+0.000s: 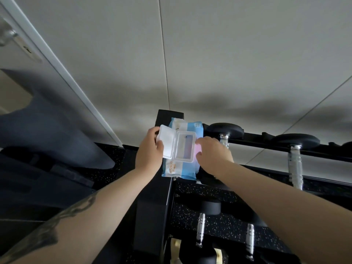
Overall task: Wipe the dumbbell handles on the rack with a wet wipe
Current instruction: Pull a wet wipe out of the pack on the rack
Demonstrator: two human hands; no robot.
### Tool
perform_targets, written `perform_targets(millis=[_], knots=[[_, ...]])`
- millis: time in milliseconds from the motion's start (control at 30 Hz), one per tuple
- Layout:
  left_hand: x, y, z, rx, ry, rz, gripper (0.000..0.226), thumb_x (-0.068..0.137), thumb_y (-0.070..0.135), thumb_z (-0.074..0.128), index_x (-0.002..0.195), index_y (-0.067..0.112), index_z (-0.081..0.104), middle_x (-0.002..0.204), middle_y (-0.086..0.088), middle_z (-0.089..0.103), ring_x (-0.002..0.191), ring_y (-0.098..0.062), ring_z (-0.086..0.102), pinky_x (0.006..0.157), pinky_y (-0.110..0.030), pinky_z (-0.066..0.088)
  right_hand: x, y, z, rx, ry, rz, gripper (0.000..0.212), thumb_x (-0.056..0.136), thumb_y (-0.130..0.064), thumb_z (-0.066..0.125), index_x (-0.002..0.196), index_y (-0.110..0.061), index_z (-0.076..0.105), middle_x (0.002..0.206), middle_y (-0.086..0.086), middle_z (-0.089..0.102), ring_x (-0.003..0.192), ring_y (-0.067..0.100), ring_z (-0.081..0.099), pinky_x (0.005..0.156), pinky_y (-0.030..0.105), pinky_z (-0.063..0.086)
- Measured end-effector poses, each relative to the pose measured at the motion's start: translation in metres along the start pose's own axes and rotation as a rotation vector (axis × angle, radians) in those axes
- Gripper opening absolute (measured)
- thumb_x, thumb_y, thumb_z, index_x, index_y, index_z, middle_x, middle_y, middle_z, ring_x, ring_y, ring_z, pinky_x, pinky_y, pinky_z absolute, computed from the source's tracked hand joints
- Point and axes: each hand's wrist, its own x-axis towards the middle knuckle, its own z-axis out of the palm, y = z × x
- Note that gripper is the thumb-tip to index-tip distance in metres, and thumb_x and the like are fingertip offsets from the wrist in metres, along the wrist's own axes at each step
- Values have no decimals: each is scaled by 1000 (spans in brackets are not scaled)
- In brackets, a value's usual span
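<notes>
The task is barely begun: the wipe pack lies on the rack end, lid open; left hand grips the lid, right hand seemingly rests loosely beside the opening; handles right of the pack unwiped.

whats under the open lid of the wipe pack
The wipe pack has its lid flipped open; under it shows a clear plastic frame. No wipe sticks out, and its contents are hidden.

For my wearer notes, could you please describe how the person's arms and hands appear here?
Both forearms are bare, with no sleeves in view. The left forearm carries a dark, greyish tattoo running along it. The left hand and right hand wear no gloves; no rings or watch are visible.
</notes>
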Motion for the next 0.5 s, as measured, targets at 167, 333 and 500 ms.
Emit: perform_targets(millis=[167, 333, 500], knots=[[0, -16, 1, 464, -18, 279, 58, 85, -1, 56, 138, 20, 46, 150, -3, 35, 139, -21, 32, 109, -38, 35, 22, -6, 7, -30, 138, -108, 30, 93, -22, 48, 122, -21, 54, 126, -2, 49, 115, 18, 46, 85, 34, 47], [-7, -28, 13, 709, -174, 439, 73, 81, 59, 58, 142, 21, 43, 157, -2, 23, 147, -27, 10, 117, -45, -2, 42, -14, 15, -17, 145, -122, 25, 90, -29, 58, 115, -26, 58, 127, -4, 46, 117, 16, 43, 95, 32, 40], [-7, -27, 17, 731, -192, 379, 104, 65, 80, 56, 150, 30, 21, 161, 3, 6, 148, -22, -9, 112, -43, -20, 58, -16, 11, 66, 131, -67, 9, 86, -31, 65, 93, -26, 66, 117, -4, 48, 117, 16, 41, 100, 33, 34]])
